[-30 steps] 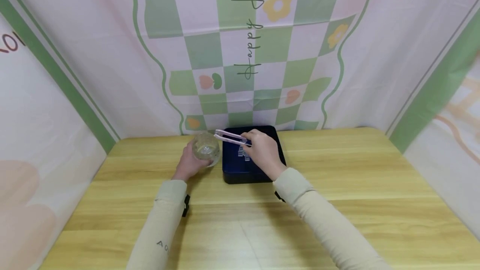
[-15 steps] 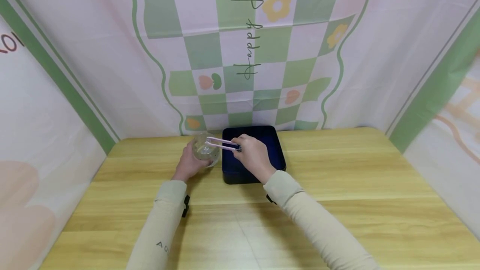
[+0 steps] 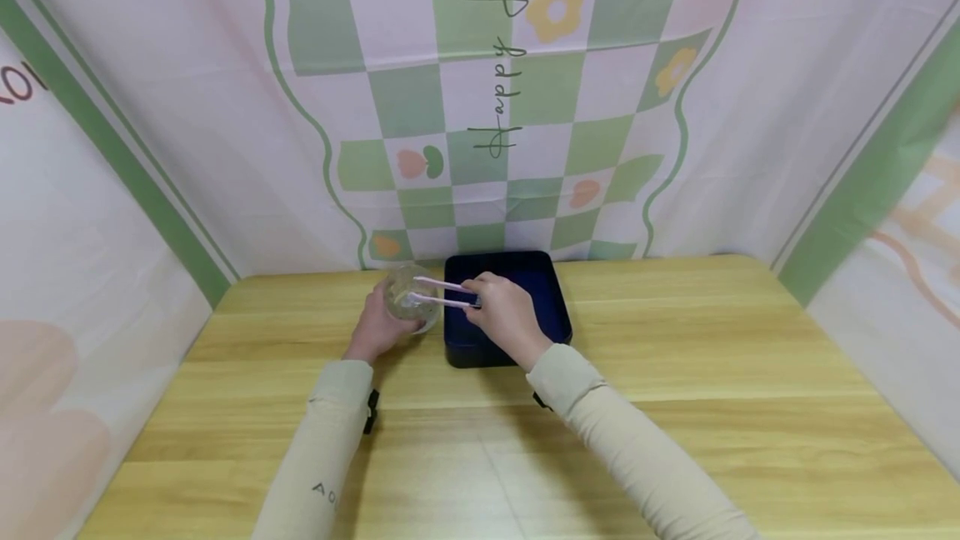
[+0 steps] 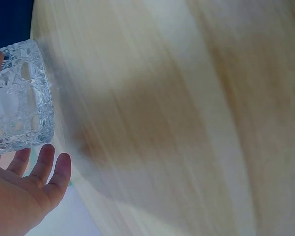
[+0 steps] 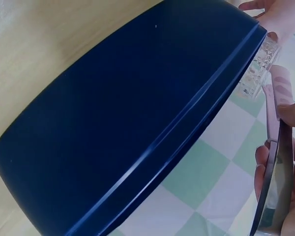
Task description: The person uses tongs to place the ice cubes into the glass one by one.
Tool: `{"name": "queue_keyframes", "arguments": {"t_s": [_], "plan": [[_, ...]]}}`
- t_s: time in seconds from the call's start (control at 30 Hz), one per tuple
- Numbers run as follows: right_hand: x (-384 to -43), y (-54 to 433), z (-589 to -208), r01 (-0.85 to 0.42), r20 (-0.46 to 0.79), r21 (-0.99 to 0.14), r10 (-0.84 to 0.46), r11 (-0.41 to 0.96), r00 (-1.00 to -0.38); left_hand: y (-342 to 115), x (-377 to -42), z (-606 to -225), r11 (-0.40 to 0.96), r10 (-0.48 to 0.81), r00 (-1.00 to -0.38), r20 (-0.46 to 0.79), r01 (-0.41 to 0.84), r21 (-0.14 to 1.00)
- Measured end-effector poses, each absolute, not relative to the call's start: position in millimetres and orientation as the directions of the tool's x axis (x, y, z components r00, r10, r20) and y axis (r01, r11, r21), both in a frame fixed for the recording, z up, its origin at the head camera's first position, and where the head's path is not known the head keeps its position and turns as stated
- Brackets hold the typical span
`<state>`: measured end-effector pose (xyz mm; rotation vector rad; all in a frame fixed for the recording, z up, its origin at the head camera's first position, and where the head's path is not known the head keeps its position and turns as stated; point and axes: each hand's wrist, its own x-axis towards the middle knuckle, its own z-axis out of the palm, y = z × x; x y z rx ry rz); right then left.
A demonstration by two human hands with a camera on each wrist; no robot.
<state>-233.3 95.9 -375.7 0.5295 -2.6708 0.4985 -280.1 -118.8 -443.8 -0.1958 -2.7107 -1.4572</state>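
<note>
My left hand (image 3: 373, 328) holds a clear textured glass (image 3: 422, 320) at the left of the dark blue tray. In the left wrist view, the fingers (image 4: 43, 169) of that hand lie along one side of the glass and the thumb shows on the other. A pair of tongs (image 3: 452, 302) with pinkish arms is in my right hand (image 3: 512, 317). The tongs' tips reach over the mouth of the glass and stand apart; whether anything lies between them is too small to tell. From the right wrist, the tongs (image 5: 280, 162) show a dark metal handle end.
A dark blue square tray (image 3: 480, 357) with raised walls stands at the back of the wooden table (image 3: 450, 457), partly hidden by my right hand. Behind it hangs a green and white checked cloth (image 3: 480, 107). More printed cloth rises at both sides.
My right hand has moved left and down, bringing the tongs from over the tray to over the glass. The tips have since spread wider. The left hand and glass stay put.
</note>
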Motion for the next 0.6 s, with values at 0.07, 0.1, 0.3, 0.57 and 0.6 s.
{"name": "queue_keyframes", "arguments": {"t_s": [0.07,0.1,0.3,0.57,0.6], "plan": [[-233.0,96.6,-375.3,-0.426,0.421,-0.273,-0.291,0.862,-0.859,-118.7,-279.8,-443.8,0.547,0.085,-0.99,0.112,0.14,0.826],[-232.9,97.1,-375.1,-0.426,0.422,-0.277,-0.289,0.861,-0.859,-118.7,-279.4,-443.5,0.548,0.085,-0.99,0.112,0.14,0.824],[-233.6,102.9,-373.1,-0.417,0.429,-0.28,-0.276,0.865,-0.86,-119.5,-279.2,-442.7,0.544,0.088,-0.991,0.101,0.133,0.829],[-233.1,118.4,-368.1,-0.382,0.416,-0.311,-0.237,0.87,-0.878,-118.4,-278.4,-441.1,0.55,0.064,-0.996,0.053,0.08,0.832],[-233.7,121.1,-367.6,-0.378,0.419,-0.31,-0.232,0.872,-0.878,-117.9,-278.1,-440.8,0.543,0.065,-0.996,0.058,0.084,0.835]]}}
